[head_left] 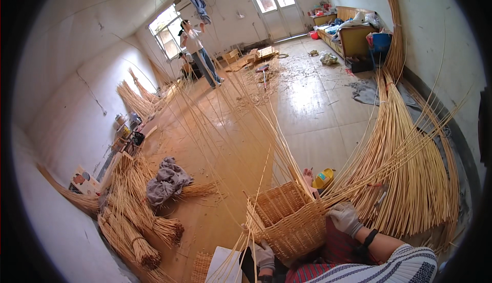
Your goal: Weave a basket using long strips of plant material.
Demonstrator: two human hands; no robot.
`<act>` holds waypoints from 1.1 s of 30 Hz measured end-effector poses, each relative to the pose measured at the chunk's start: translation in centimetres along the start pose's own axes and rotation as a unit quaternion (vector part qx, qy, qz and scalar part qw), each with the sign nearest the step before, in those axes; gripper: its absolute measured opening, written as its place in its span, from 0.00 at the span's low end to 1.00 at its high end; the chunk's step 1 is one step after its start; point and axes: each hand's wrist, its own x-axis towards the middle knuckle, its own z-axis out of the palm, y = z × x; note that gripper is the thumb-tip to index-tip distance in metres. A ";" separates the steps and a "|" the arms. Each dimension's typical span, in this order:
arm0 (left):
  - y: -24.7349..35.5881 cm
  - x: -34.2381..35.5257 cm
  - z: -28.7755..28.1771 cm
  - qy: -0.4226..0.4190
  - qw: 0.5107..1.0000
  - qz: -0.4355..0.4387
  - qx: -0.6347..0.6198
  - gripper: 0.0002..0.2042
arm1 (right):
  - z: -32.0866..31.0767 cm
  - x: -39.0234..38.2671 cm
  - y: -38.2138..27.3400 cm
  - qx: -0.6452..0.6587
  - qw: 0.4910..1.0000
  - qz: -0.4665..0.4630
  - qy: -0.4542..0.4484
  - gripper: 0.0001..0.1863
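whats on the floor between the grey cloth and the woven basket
In the head view, a cane bundle sticks out beside the grey cloth, then tan floor toward the woven basket.

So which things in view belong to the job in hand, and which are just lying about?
Job in hand:
woven basket, touched by the gloved left hand and gloved right hand
long rods jutting from it
probably the large rod bundle at right

Apparently just lying about:
grey cloth
yellow container
blue bucket
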 end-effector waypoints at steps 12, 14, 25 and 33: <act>-0.8 0.2 0.4 0.004 1.000 0.017 -0.008 0.33 | 0.4 -0.1 0.2 -0.004 1.000 0.000 0.004 0.07; -0.8 0.2 0.5 0.003 1.000 0.017 -0.003 0.33 | 0.3 -0.1 0.2 -0.007 1.000 0.001 0.002 0.07; -2.5 0.6 1.7 0.031 0.998 0.050 0.006 0.33 | 0.3 -0.1 0.2 -0.005 1.000 -0.001 0.004 0.07; -1.4 0.3 0.9 0.017 1.000 0.025 0.001 0.32 | 0.0 0.0 -0.1 -0.005 1.000 -0.003 0.001 0.07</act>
